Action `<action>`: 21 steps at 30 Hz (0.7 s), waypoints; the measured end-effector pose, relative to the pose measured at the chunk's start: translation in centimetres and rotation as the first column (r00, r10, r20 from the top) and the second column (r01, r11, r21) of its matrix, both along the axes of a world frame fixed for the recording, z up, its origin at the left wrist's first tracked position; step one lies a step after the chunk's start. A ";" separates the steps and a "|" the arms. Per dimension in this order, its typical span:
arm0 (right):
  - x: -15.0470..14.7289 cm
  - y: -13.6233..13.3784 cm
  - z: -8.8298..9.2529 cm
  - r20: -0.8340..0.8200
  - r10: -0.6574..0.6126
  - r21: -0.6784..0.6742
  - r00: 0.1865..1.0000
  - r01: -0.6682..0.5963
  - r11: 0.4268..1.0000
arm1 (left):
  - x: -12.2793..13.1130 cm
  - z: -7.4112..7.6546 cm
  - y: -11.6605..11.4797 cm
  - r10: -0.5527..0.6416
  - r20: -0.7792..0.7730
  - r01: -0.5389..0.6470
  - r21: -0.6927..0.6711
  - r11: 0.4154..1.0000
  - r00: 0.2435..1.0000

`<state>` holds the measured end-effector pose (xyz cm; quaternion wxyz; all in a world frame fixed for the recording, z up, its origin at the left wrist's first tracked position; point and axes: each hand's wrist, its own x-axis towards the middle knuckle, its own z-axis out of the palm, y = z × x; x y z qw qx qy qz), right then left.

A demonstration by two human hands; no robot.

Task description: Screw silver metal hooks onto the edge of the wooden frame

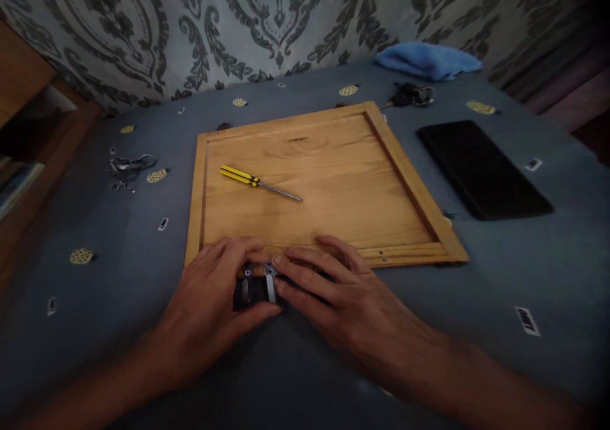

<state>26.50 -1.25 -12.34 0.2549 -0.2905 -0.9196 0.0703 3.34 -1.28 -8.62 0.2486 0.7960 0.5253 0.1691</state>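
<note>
A shallow wooden frame panel lies on the cloth-covered table, its raised rim facing up. At its near edge is a small metal latch, with a cross-head screw beside it. My left hand curls around this edge, fingers on top and thumb below the metal part. From the other side, my right hand has its thumb and index tips closed at the latch, while its outer fingers stretch over the rim. A yellow-and-black screwdriver lies inside the panel, its tip pointing right. My fingers partly hide the metal parts.
A black tablet-like slab lies to the right. Behind it are a blue cloth and some dark keys. Small metal pieces sit at left, near a wooden shelf. The patterned wall borders the table.
</note>
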 end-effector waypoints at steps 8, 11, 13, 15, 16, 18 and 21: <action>0.0 0.1 -0.2 -0.003 0.003 0.017 1.000 -0.003 1.000 | -0.1 -0.1 0.0 -0.016 0.023 0.015 0.008 1.000 1.000; 0.0 0.1 -0.2 -0.011 0.011 0.011 1.000 -0.011 1.000 | -0.2 -0.2 -0.1 0.014 0.062 -0.012 -0.021 1.000 0.998; 0.1 0.1 -0.2 -0.006 0.010 0.007 1.000 -0.009 1.000 | -0.2 -0.3 -0.2 0.039 0.076 -0.037 -0.032 0.999 0.996; 0.1 0.0 -0.3 -0.005 0.008 0.012 1.000 -0.008 1.000 | -0.3 -0.3 -0.2 0.043 0.072 -0.040 -0.037 0.999 0.996; 0.1 0.0 -0.3 -0.008 0.007 0.016 1.000 -0.007 1.000 | -0.3 -0.3 -0.2 0.035 0.070 -0.033 -0.034 0.999 0.997; 0.1 0.0 -0.4 -0.014 0.007 0.024 1.000 -0.006 1.000 | -0.2 -0.3 -0.1 0.017 0.061 -0.016 -0.018 1.000 0.998; 0.0 0.0 -0.5 -0.008 0.002 0.023 1.000 -0.002 1.000 | -0.2 -0.3 -0.1 0.003 0.035 -0.003 0.006 1.000 0.999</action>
